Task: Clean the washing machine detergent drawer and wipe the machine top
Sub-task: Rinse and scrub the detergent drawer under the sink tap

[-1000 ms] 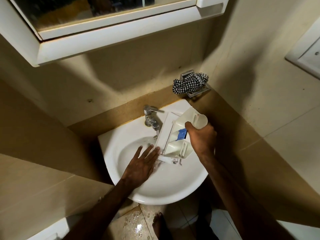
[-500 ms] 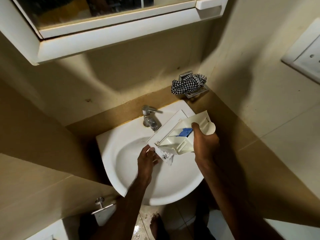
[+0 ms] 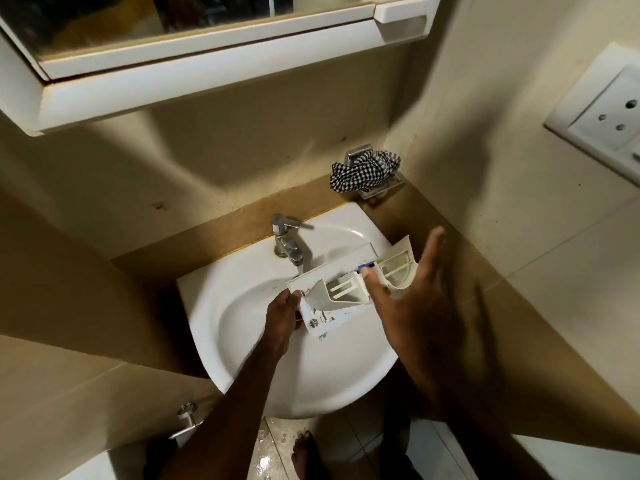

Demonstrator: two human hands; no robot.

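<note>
The white detergent drawer [image 3: 341, 291], with a blue insert near its far end, is held tilted above the white basin [image 3: 242, 341]. My left hand [image 3: 282, 318] grips its near, lower-left corner from the side. My right hand [image 3: 412, 292] is raised beside the drawer's right end with fingers spread and straight; it holds nothing, and its thumb lies close to the blue insert. The hand is blurred.
A chrome tap [image 3: 285, 237] stands at the back of the basin, just behind the drawer. A black-and-white checked cloth [image 3: 363, 171] lies on a metal holder on the wall. A mirror cabinet [image 3: 207, 64] hangs overhead. A wall socket [image 3: 609, 123] sits at right.
My right hand let go of the drawer's right end and opened with fingers spread. My left hand went from lying flat by the drawer to gripping its near corner. The drawer swung flatter across the basin.
</note>
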